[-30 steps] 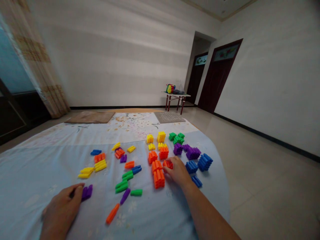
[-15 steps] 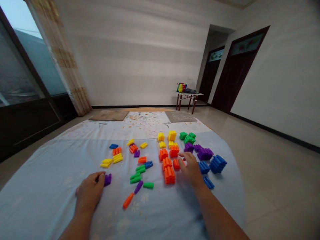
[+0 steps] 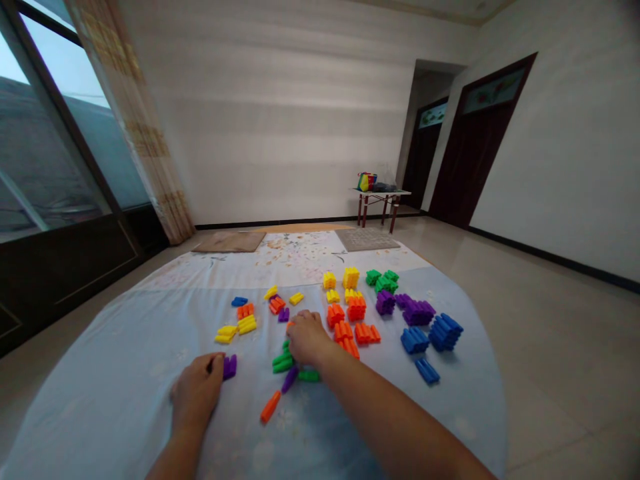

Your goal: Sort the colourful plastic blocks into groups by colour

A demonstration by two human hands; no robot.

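My left hand (image 3: pixel 199 383) rests on the cloth at the left, its fingers curled against a purple piece (image 3: pixel 230 367). Over the middle pile, my right hand (image 3: pixel 309 339) reaches down with bent fingers at an orange piece (image 3: pixel 290 327), which it mostly covers. Green pieces (image 3: pixel 283 362), a purple piece (image 3: pixel 289 379) and an orange piece (image 3: pixel 271 407) lie just in front of it. Orange stacks (image 3: pixel 343 331) stand right of this hand, with yellow stacks (image 3: pixel 351 278) behind them. Whether the left fingers grip the purple piece is unclear.
Green (image 3: pixel 387 283), purple (image 3: pixel 419 312) and blue stacks (image 3: pixel 445 332) stand at the right of the cloth-covered table (image 3: pixel 125 353). Yellow pieces (image 3: pixel 247 325) lie at the left. Two mats, one brown (image 3: pixel 230 242) and one grey (image 3: pixel 367 239), lie at the far edge.
My right hand has moved left from the orange stacks to the orange piece in the middle pile. A group of orange pieces now shows where it was. The view has shifted slightly.
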